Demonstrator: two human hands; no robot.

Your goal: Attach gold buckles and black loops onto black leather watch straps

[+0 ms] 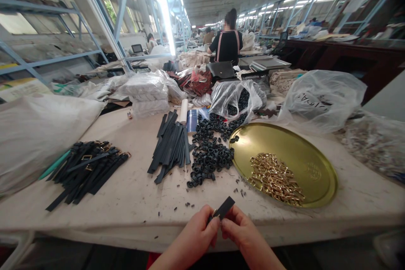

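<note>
My left hand [198,234] and my right hand [242,232] meet at the table's near edge, both pinching one short black strap [225,208] with a small gold buckle at its lower end. Ahead lies a pile of black strap pieces [172,145], a heap of small black loops [209,156], and a round gold tray [303,152] holding several gold buckles [275,177]. To the left rests a bundle of black straps with buckles fitted [87,168].
A clear bag spilling black loops [236,99] sits behind the heap, another clear bag [322,97] at right, a big white sack [34,135] at left. A person in black stands farther down the long table [126,202]. Metal shelving lines the left.
</note>
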